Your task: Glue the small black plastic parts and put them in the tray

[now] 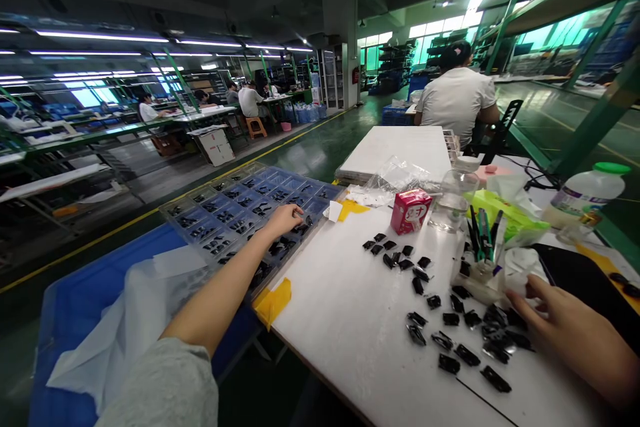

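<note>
My left hand (286,220) sits over divided tray (286,256), center frame, fingers curled; can't tell if grasping. Right hand (560,313), lower right, fingers bent near tool holder (481,288), grip unclear. Black parts (451,319) lie spread on table (350,327), lower right, perhaps for easy picking.

The one camera sits on the worker's head, and from my place in the room I see that it looks forward and down over the table (340,340). It is quite near to this work: the grey sleeve (165,387) appears large at seven o'clock, the left hand (285,220) is close to the centre toward eight, the right hand (557,310) at four. The view is wide, reaching a co-worker's back (456,97) at two o'clock and distant lamps (103,37) at ten.
</note>
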`<state>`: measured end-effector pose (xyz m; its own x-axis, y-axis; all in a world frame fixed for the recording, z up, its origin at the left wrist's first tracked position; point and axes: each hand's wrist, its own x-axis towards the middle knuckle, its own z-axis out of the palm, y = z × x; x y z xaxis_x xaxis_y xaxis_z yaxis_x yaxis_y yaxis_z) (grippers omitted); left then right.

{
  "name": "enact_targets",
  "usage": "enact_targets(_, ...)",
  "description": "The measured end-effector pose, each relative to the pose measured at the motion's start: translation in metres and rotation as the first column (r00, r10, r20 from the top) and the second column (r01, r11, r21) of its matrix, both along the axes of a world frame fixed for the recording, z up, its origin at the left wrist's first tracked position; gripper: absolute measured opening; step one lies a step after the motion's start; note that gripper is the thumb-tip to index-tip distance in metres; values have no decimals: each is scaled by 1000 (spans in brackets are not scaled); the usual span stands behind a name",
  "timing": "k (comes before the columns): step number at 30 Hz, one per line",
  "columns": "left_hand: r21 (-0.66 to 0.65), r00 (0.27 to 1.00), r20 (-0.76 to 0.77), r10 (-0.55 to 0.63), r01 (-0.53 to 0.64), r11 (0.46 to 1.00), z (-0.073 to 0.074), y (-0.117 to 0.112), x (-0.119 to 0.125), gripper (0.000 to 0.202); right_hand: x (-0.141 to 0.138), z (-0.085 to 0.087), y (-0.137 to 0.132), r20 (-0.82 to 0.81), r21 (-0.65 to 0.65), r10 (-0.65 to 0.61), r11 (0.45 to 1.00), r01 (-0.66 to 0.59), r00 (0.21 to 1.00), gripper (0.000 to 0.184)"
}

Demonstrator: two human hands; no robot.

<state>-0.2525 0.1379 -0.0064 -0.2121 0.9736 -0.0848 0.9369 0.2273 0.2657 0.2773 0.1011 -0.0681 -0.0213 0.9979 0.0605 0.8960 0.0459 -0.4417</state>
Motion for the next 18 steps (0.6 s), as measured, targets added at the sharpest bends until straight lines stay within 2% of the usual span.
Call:
enact_targets(5, -110, 995, -86, -44, 34, 993, 12, -6, 3, 30, -3, 3, 0, 4, -1, -1, 1000, 1, 1000, 47)
enact_targets(11, -286, 978, -182, -98, 42, 957, 27, -6, 9, 30, -6, 7, -1, 8, -6, -7, 1000, 7, 1000, 46)
enact_targets(18, -376, 955, -270, -121, 11, 926, 35, 1, 16, 29, -6, 9, -3, 1, 0, 2, 1000, -2, 1000, 48)
